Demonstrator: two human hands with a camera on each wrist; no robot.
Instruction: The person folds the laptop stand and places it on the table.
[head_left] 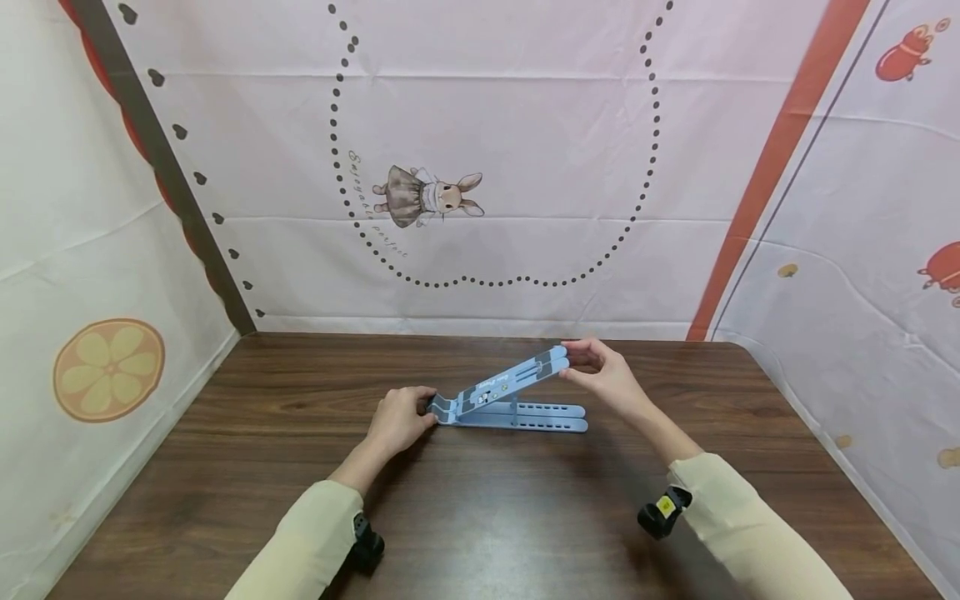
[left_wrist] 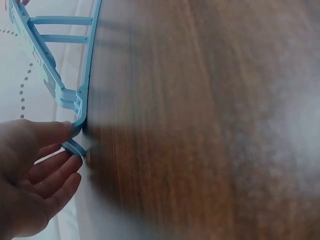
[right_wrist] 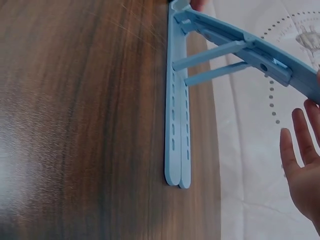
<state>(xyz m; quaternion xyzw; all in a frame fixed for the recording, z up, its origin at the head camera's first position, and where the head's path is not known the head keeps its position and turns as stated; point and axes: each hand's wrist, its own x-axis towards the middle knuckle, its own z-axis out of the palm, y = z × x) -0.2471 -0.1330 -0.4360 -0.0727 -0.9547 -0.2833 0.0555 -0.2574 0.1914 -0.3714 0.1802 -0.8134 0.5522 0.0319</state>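
Observation:
A light blue folding laptop stand point(head_left: 517, 380) lies on the table, its slotted base bars point(right_wrist: 172, 157) flat and side by side. The upper arms slope up to the right, propped by two short struts point(right_wrist: 210, 55) that meet the base. At the hinged left end, my left hand point(head_left: 397, 419) grips the bent front lip between thumb and fingers. My right hand point(head_left: 609, 379) pinches the raised far ends of the upper arms. Some of its fingers point(right_wrist: 302, 132) stretch out beneath the arm in the right wrist view, where the thumb's hold is mostly cut off.
The brown wooden table point(head_left: 480, 517) runs under both forearms. A printed white cloth point(head_left: 510, 150) hangs behind it and along both sides. Black wrist cameras point(head_left: 663, 511) sit at both cuffs, close above the tabletop.

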